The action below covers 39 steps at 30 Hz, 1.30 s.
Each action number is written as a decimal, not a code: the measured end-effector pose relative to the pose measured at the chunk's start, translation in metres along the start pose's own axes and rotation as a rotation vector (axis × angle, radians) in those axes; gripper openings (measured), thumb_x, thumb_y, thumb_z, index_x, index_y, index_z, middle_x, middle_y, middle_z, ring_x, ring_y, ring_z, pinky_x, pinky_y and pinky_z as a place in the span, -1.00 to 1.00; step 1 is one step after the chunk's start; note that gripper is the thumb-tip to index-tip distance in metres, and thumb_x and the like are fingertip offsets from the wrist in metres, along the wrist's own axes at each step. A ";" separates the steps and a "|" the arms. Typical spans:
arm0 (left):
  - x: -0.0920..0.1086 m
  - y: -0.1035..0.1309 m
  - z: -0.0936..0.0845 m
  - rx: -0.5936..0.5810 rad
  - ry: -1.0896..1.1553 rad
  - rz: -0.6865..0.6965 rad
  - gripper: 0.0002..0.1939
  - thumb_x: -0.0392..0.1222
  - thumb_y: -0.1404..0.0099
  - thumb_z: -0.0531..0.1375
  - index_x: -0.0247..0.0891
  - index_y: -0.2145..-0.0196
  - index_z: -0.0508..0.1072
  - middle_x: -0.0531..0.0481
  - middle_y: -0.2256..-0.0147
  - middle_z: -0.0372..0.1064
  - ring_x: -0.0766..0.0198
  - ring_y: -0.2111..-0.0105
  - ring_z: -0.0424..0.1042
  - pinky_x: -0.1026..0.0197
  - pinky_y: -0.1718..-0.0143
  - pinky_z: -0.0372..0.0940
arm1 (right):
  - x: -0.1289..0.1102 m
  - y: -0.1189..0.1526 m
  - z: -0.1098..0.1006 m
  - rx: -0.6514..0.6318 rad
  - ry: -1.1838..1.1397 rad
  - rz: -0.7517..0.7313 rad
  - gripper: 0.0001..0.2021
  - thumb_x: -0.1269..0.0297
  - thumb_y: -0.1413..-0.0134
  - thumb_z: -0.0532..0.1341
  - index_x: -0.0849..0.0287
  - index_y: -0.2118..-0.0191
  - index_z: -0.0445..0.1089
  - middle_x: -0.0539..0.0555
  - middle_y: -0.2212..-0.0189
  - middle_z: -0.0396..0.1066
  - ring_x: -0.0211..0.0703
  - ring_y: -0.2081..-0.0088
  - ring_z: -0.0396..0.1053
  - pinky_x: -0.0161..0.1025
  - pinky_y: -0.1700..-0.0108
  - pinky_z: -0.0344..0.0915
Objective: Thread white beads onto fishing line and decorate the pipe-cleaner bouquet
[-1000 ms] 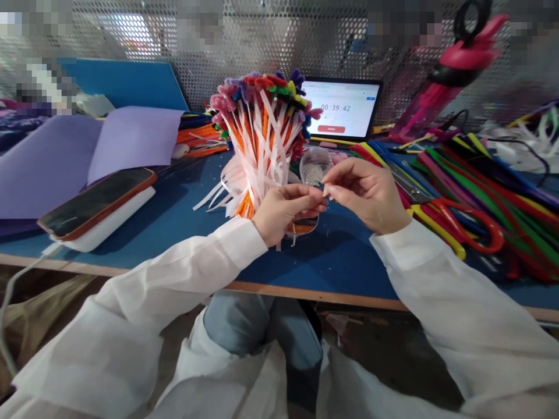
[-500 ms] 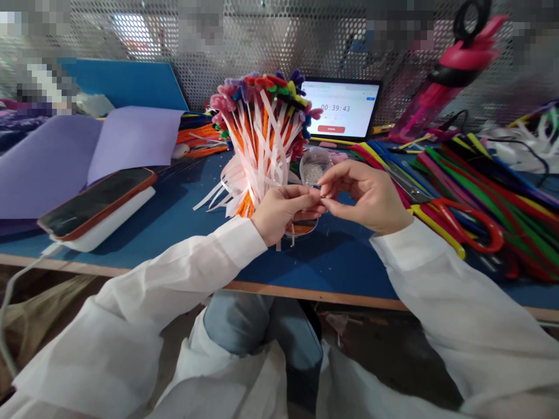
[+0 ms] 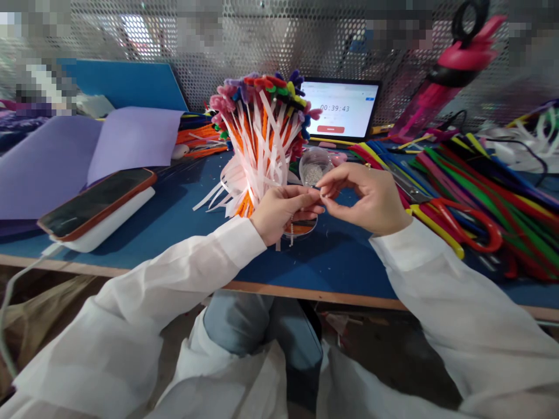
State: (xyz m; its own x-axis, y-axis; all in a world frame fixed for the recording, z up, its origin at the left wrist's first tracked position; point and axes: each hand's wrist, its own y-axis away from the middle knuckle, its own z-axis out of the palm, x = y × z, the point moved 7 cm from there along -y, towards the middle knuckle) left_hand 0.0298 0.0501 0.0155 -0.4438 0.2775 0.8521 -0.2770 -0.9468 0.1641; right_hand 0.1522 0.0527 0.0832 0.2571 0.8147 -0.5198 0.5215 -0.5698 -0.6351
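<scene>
Left hand [image 3: 282, 210] and right hand [image 3: 371, 199] pinch something tiny [image 3: 322, 196] in their fingers, a cup [image 3: 318, 156] just on the far side, likely for easy reach.

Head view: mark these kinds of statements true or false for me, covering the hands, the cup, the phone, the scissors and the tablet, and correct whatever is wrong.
1. The left hand and right hand are brought together at the fingertips. True.
2. A thin pale strand hangs below the left hand. True.
3. The clear cup stands left of the flower bunch. False: the cup is on the bunch's right.
4. The phone lies on the scissors. False: the phone is on a white object at the left; the scissors are at the right.
5. The tablet reads 00:39:43. True.
</scene>
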 end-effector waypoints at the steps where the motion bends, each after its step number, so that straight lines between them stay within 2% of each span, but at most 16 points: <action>1: 0.000 0.000 0.000 0.000 0.003 0.001 -0.82 -0.46 -0.31 0.20 -0.41 0.44 0.53 0.04 0.55 0.49 0.48 0.54 0.49 0.45 0.45 0.38 | -0.001 0.000 0.000 0.001 0.017 -0.013 -0.74 0.49 -0.01 0.30 0.05 0.17 0.47 0.02 0.32 0.48 -0.20 0.34 0.44 -0.17 0.21 0.46; 11: -0.003 -0.003 -0.003 -0.014 0.038 0.013 -0.85 -0.47 -0.28 0.23 -0.42 0.42 0.57 0.00 0.50 0.53 0.45 0.49 0.53 0.42 0.37 0.41 | -0.004 -0.001 -0.002 0.030 0.073 -0.069 -0.75 0.52 0.03 0.29 0.10 0.20 0.48 -0.01 0.36 0.50 -0.27 0.38 0.45 -0.27 0.27 0.46; 18: -0.002 -0.004 -0.004 -0.037 0.037 0.048 -0.94 -0.42 -0.19 0.31 -0.41 0.43 0.59 0.01 0.50 0.54 0.42 0.47 0.55 0.40 0.35 0.43 | -0.005 0.000 -0.001 0.036 0.090 -0.094 -0.74 0.53 0.05 0.29 0.13 0.20 0.46 -0.01 0.36 0.50 -0.28 0.37 0.47 -0.30 0.27 0.47; 23: -0.002 -0.004 -0.004 -0.036 0.024 0.051 -0.96 -0.39 -0.15 0.36 -0.38 0.45 0.59 0.02 0.50 0.54 0.43 0.47 0.54 0.38 0.34 0.44 | -0.003 0.000 -0.002 0.034 0.050 -0.062 -0.75 0.51 0.05 0.29 0.14 0.20 0.46 -0.01 0.36 0.50 -0.28 0.37 0.46 -0.30 0.27 0.48; 28: -0.002 -0.003 -0.003 -0.031 0.032 0.044 -0.90 -0.46 -0.19 0.32 -0.41 0.47 0.58 0.01 0.52 0.53 0.46 0.50 0.53 0.43 0.38 0.41 | 0.003 -0.001 0.000 0.044 -0.058 0.010 -0.76 0.49 0.05 0.30 0.12 0.20 0.45 -0.02 0.38 0.48 -0.28 0.38 0.45 -0.29 0.26 0.49; 34: -0.001 -0.002 -0.002 -0.021 0.048 0.045 -0.92 -0.49 -0.18 0.33 -0.42 0.45 0.57 0.02 0.52 0.53 0.46 0.50 0.53 0.43 0.38 0.41 | 0.008 0.000 0.003 0.043 -0.147 0.083 -0.74 0.50 0.02 0.30 0.06 0.19 0.45 0.00 0.37 0.47 -0.23 0.35 0.45 -0.24 0.22 0.50; 39: 0.000 -0.001 -0.002 -0.021 0.053 0.053 -0.88 -0.50 -0.23 0.27 -0.42 0.44 0.57 0.02 0.53 0.53 0.46 0.51 0.54 0.45 0.39 0.41 | 0.011 -0.001 0.004 0.044 -0.245 0.122 -0.76 0.50 0.04 0.31 0.10 0.21 0.46 0.00 0.35 0.46 -0.25 0.33 0.45 -0.25 0.18 0.49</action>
State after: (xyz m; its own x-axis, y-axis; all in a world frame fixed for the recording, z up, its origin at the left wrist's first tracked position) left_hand 0.0287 0.0513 0.0146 -0.5030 0.2360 0.8314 -0.2699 -0.9568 0.1084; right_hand 0.1516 0.0622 0.0757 0.1082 0.6921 -0.7136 0.4612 -0.6708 -0.5807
